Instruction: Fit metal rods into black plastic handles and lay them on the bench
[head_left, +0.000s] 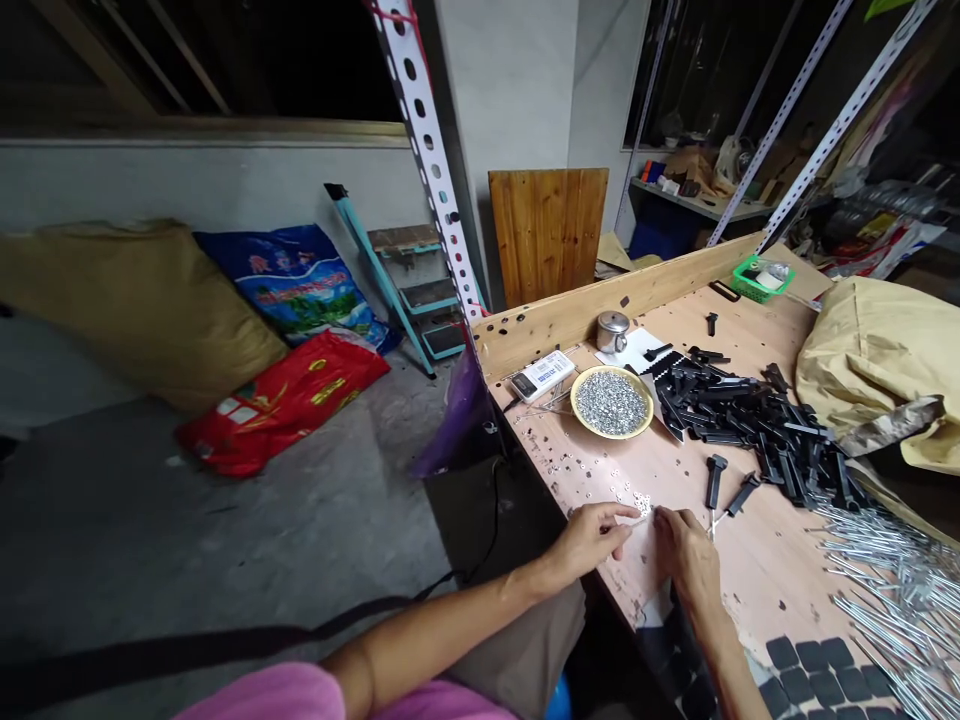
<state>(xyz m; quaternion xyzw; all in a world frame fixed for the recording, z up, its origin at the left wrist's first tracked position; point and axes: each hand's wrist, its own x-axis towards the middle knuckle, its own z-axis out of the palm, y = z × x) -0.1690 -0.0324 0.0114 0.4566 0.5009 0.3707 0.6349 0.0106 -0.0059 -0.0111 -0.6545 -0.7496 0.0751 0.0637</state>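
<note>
My left hand (pixel 592 540) rests on the wooden workbench (pixel 750 570), its fingertips reaching toward a small cluster of white washers (pixel 641 503). My right hand (pixel 686 555) sits just beside it, fingers curled down on the wood, and anything in them is hidden. Near that hand lie two black plastic parts (pixel 715 480), one with a thin metal pin. Farther back are a heap of similar black parts (pixel 750 420) and a yellow dish of small metal washers (pixel 611 402). Long metal rods (pixel 900 590) lie at the right, with black square pads (pixel 817 675) near the front.
A steel cup (pixel 613 332), a white box (pixel 543 375) and a green basket (pixel 761 278) stand on the bench, with a board along its back edge. A beige sack (pixel 877 370) lies at the right. A purple bag (pixel 457 420) hangs past the left edge, above a concrete floor.
</note>
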